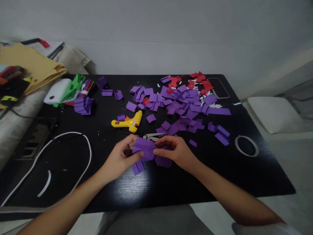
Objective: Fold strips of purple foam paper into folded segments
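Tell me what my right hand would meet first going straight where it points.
Your right hand would likely meet the purple piece held in your left hand; exact depth is unclear.

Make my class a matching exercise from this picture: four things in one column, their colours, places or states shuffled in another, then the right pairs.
Things
1. Glue gun
2. Pale ring
3. White cord
4. Purple paper between the hands

Colours, places, states
A. Looped on the left part of the table
B. Pinched in the left hand's grip
C. Yellow, lying beyond the hands
D. Near the table's right edge

Pairs: 1-C, 2-D, 3-A, 4-B
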A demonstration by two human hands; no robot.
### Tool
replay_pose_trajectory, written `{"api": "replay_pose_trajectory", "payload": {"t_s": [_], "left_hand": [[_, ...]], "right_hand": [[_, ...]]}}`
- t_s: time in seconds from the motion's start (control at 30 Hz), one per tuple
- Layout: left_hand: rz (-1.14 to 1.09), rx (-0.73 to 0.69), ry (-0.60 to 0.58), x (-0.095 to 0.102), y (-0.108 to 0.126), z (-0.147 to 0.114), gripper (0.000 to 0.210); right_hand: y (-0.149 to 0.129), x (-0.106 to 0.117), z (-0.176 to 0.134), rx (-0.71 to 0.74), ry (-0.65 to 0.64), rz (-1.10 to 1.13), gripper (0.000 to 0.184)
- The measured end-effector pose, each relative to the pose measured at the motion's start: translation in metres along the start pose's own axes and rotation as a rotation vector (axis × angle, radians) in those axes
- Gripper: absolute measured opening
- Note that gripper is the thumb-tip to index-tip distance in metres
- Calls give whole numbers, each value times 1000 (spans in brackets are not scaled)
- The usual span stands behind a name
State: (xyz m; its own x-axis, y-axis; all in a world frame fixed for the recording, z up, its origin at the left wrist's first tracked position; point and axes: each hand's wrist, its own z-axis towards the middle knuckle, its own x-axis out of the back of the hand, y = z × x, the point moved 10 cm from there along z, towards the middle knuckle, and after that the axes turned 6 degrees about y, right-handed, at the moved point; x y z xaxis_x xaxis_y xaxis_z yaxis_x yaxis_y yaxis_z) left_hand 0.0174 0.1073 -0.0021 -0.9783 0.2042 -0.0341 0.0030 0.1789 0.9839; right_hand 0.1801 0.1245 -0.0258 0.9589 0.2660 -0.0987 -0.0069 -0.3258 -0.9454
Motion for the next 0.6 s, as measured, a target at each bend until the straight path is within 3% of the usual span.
{"api": "replay_pose_trajectory", "payload": {"t_s": [0.3,0.6], "left_hand": [[105,-30,9,0,-2,1,20],[125,-78,31,-1,6,2,13]], "right_hand": [[-11,-2,-4,145,47,-75,17],[-10,-5,-7,139,29,-71,13]]}}
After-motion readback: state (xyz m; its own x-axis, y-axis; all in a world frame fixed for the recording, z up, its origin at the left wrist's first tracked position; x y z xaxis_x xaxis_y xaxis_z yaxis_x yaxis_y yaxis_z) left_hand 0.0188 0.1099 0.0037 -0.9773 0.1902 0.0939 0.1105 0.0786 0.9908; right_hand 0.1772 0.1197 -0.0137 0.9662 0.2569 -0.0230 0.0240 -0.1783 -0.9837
